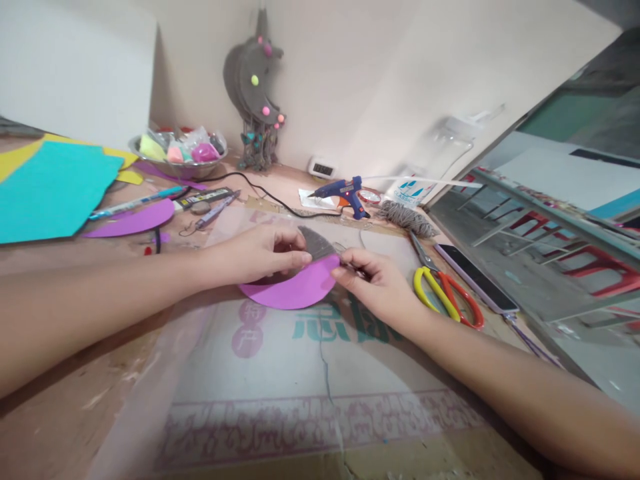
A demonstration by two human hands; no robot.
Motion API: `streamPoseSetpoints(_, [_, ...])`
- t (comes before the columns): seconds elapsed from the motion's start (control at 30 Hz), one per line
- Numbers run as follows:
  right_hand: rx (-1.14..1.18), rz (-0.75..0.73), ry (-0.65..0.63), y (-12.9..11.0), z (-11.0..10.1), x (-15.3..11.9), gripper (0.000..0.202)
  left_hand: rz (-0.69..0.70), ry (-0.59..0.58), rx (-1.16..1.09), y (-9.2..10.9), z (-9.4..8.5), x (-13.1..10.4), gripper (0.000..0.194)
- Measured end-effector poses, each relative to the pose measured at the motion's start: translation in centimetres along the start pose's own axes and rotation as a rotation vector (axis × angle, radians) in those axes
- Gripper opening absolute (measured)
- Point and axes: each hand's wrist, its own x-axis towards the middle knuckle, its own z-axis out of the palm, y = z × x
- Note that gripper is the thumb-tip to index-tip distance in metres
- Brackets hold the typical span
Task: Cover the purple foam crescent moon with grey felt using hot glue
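A purple craft sheet [295,287] with a curved lower edge is held above the printed plastic sheet. Against its upper side sits a grey, ribbed piece [317,243] that looks wound with yarn; much of it is hidden by my fingers. My left hand [275,253] comes in from the left, thumb and fingers closed on the grey piece near the purple edge. At the right tip, my right hand [367,270] pinches the purple sheet between thumb and fingers. A thin grey strand [363,237] shows behind that hand.
Scissors [447,293] and a phone [477,277] lie to the right. Behind are a blue glue gun [350,195], a grey yarn bundle [407,219] and a metal bowl [175,168]. Pens, purple offcuts and teal sheets [55,190] are left. A decorated grey moon [253,80] hangs behind.
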Motion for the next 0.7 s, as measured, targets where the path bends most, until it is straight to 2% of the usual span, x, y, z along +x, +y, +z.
streamPoseSetpoints(0.07, [-0.058,-0.065,0.042,-0.2,0.0,-0.3,0.023,0.033,0.03,-0.033,0.2,0.0,0.0,0.021])
streamPoseSetpoints(0.13, [-0.107,-0.171,0.152,-0.5,-0.2,-0.5,0.02,0.064,0.089,-0.04,0.4,-0.1,0.0,0.024])
streamPoseSetpoints(0.23, [-0.204,-0.367,0.408,-0.5,-0.9,-0.8,0.016,0.085,0.294,0.042,0.7,-0.4,-0.2,0.034])
streamPoseSetpoints(0.27, [-0.265,-0.427,0.448,-0.4,-1.1,-0.8,0.016,0.082,0.338,0.068,0.8,-0.5,-0.2,0.037])
streamPoseSetpoints(0.33, [-0.441,-0.535,0.394,-0.1,-1.4,-0.8,0.016,0.089,0.324,0.087,1.0,-0.5,-0.4,0.04])
streamPoseSetpoints(0.43, [-0.755,-0.662,0.197,0.3,-1.2,-0.8,0.011,0.137,0.195,0.179,1.4,0.0,-0.6,0.037])
streamPoseSetpoints(0.5, [-0.883,-0.733,0.13,0.3,-0.8,-0.9,0.007,0.122,0.127,0.198,1.6,0.4,-0.6,0.036])
streamPoseSetpoints(0.6, [-0.903,-0.777,0.076,-0.1,-0.4,-1.1,0.005,0.07,0.123,0.124,1.7,0.7,-0.4,0.029])
streamPoseSetpoints(0.7, [-0.783,-0.712,0.12,-0.5,-0.5,-1.2,0.015,0.055,0.171,0.061,1.5,0.5,-0.3,0.021])
